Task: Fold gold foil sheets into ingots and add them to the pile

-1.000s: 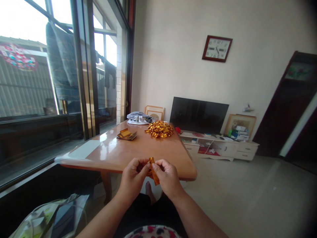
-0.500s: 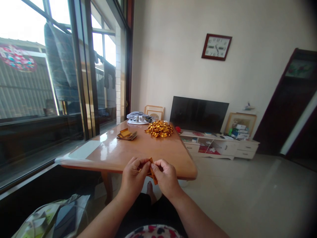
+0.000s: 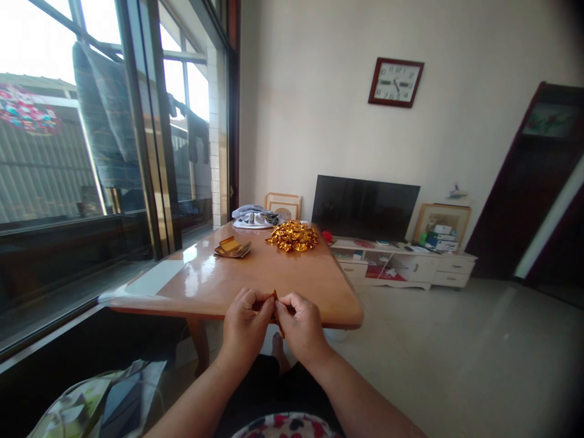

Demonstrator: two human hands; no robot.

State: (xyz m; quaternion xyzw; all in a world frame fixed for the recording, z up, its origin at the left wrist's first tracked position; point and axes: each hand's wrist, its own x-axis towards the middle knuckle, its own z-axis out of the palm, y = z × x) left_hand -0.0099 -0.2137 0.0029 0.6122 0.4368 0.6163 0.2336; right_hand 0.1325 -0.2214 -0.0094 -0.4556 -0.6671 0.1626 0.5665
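Note:
Between my two hands is a narrow strip of folded gold paper [image 3: 279,323], held just off the near edge of the table. My left hand [image 3: 247,319] pinches it from the left, thumb and fingertips closed. From the other side my right hand [image 3: 298,319] grips it, its thumb almost meeting the left one. The fingers cover most of the paper. Farther up the table lie a stack of gold-and-brown paper sheets [image 3: 232,247] and, to its right, a heap of shiny gold folded foil pieces [image 3: 292,236].
The glossy wooden table [image 3: 269,274] reaches away from my lap beside a window. Folded cloth [image 3: 254,216] sits at its far end. Behind stand a TV [image 3: 365,208] and a low white cabinet [image 3: 420,267]. A bag [image 3: 104,395] is at lower left.
The gold paper strip looks narrower between my fingers, and my hands have come slightly closer together. The whole view has shifted a little. The stack and the heap look the same.

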